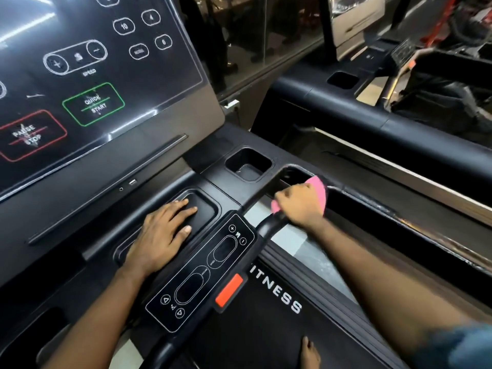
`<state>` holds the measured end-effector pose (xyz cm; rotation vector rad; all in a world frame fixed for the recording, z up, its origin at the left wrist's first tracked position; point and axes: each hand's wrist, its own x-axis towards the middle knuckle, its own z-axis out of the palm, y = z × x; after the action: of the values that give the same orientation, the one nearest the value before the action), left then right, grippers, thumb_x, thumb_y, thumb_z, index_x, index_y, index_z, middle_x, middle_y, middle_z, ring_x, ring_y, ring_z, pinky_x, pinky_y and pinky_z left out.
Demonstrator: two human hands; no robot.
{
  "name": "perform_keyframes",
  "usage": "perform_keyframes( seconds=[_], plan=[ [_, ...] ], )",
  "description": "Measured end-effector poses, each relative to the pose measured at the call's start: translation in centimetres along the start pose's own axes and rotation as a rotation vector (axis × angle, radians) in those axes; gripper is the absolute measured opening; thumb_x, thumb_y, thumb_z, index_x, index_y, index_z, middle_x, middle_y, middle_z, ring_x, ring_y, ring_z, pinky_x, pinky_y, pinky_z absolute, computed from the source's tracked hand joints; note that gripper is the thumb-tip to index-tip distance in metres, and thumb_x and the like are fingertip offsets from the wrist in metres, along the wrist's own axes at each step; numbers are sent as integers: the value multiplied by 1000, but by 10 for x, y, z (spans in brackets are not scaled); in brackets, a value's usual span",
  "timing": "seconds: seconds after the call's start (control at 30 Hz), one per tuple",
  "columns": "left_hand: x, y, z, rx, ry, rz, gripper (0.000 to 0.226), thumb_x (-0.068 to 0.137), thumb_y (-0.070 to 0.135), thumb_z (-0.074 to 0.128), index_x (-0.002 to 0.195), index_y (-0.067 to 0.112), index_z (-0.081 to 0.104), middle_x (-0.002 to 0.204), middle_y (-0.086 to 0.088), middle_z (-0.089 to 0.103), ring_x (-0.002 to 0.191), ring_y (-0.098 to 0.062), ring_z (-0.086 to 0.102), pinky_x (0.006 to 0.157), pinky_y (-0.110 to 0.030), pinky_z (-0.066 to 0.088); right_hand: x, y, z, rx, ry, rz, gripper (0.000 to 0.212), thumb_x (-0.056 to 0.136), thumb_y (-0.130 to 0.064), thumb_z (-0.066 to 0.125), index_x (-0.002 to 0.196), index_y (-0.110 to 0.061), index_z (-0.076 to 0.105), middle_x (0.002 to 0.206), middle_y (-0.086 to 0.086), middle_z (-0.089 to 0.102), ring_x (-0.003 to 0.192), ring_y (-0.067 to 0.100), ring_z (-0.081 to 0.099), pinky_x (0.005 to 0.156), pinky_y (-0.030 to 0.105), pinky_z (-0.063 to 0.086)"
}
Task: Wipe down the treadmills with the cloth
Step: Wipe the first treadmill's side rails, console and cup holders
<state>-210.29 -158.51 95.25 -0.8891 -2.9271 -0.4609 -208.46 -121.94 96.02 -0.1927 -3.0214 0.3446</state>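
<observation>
Right hand (300, 206): closed around the pink cloth (318, 189), fingers curled over it and pressing it onto the curved handlebar (267, 227) at about two o'clock from the person.
Pink cloth: bunched under that hand, with one lobe poking out at the far side and a smaller bit at the near side. It touched the bar.
Left hand (162, 235): flat, fingers straight and slightly spread, palm down in the shallow tray (206, 209) at eleven o'clock. It held nothing.
Hands: apart, with the control strip (202, 272) lying between them.
Treadmill (80, 209): black, its big touch screen (80, 62) rising at ten o'clock, showing a green "QUICK START" box and a red "PAUSE STOP" box.
In the way: the handlebar looped past a square cup holder (249, 165) at one o'clock, just beyond the right hand. A red tab (229, 290) sat at the near end of the control strip.
Belt (266, 328): dark, at six o'clock, white letters "ITNESS" across its front edge. A bare foot (310, 352) stood on it.
Next machine (359, 115): a second black treadmill alongside at three o'clock, well clear of both hands.
Beyond: a glass wall (266, 35) at twelve o'clock.
</observation>
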Motion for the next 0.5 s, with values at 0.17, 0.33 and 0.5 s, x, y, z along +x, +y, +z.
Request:
perform_keyframes(
  seconds=[0.17, 0.33, 0.5],
  plan=[
    [0, 4, -2, 6, -27, -16, 55, 96, 52, 36, 145, 33, 50, 160, 9, 35, 147, -16, 30, 111, -37, 24, -61, -45, 15, 350, 114, -215, 38, 96, -37, 38, 71, -25, 64, 76, -9, 67, 76, 13, 45, 87, 34, 30],
    [17, 9, -17, 40, -39, -21, 56, 94, 56, 35, 138, 29, 56, 151, 8, 47, 137, -18, 42, 105, -42, 36, -2, 31, 23, 149, 167, -233, 33, 93, -29, 49, 63, -16, 57, 66, 0, 63, 67, 23, 56, 69, 32, 24],
    [47, -11, -17, 98, -146, 46, 70, 97, 61, 27, 149, 19, 43, 163, 0, 31, 151, -20, 26, 123, -48, 24, 10, 26, 15, 122, 137, -28, 37, 87, -27, 35, 56, -15, 51, 66, 13, 66, 68, 34, 60, 65, 36, 30]
  ],
)
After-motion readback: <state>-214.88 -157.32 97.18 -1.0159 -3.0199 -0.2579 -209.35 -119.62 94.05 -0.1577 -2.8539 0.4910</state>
